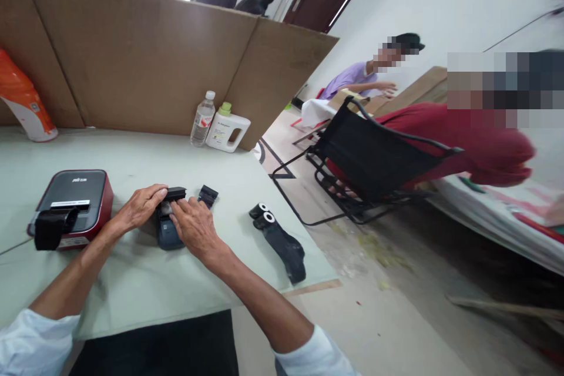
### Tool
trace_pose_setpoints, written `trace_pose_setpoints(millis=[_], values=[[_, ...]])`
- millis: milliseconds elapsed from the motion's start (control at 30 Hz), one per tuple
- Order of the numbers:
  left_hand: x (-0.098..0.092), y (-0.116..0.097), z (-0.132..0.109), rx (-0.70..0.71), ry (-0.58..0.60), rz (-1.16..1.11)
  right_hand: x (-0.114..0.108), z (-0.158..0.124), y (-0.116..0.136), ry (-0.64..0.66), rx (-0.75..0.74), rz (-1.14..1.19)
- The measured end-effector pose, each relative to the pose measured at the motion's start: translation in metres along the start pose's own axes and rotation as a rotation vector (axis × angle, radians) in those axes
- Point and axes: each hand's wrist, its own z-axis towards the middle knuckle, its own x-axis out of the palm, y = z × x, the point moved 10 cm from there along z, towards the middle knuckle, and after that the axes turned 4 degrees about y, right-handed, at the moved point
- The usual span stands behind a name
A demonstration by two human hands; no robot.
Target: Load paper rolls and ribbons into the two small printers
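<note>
I find the compact dark blue-grey device with a rounded plastic body [170, 239] on the pale green covered table [145, 296], between the two hands. Its long axis appears to run away from the wearer, and at its far end a flat black lid [177, 192] stands raised. In my judgement that axis is the governing relation: the left hand [143, 207] meets it from the left at the lid end, while the right hand [197, 228] lies along its right flank, fingers reaching to the opening. I rate the left hand nearer to the lid, the right nearer to the opening.

The left hand is narrow, fingers together on the lid's left end; I cannot tell whether the thumb closes on it. The right hand is half curled; I cannot tell whether its fingertips pinch anything.

Beyond the right hand lies a small flat black piece [208, 194], its near end hidden from me. The device's interior shows only as a pale patch, contents not identifiable, and its right side is masked by the right hand. On the red-and-black box-shaped machine [79, 188], well to the left, I cannot read the small lettering. Of the limp black bundle with two white rings [284, 247], to the right, I cannot determine the material
</note>
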Motion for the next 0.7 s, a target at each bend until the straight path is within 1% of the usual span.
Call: trace_pose_setpoints(millis=[100,233,433,600,700], values=[[0.000,0.000,0.001,-0.006,0.006,0.010,0.003,0.005,0.002,0.096,0.018,-0.031],[0.000,-0.002,0.001,-0.015,0.013,0.023,0.008,0.010,0.004,0.182,0.005,-0.042],[0.000,-0.003,0.002,-0.006,0.020,0.019,0.008,0.014,0.003,0.242,0.018,-0.024],[0.000,-0.002,0.003,-0.021,0.020,0.027,0.009,0.017,0.000,0.344,0.058,0.014],[-0.001,-0.003,0.004,-0.020,0.018,0.041,0.009,0.018,-0.002,0.361,0.054,0.023]])
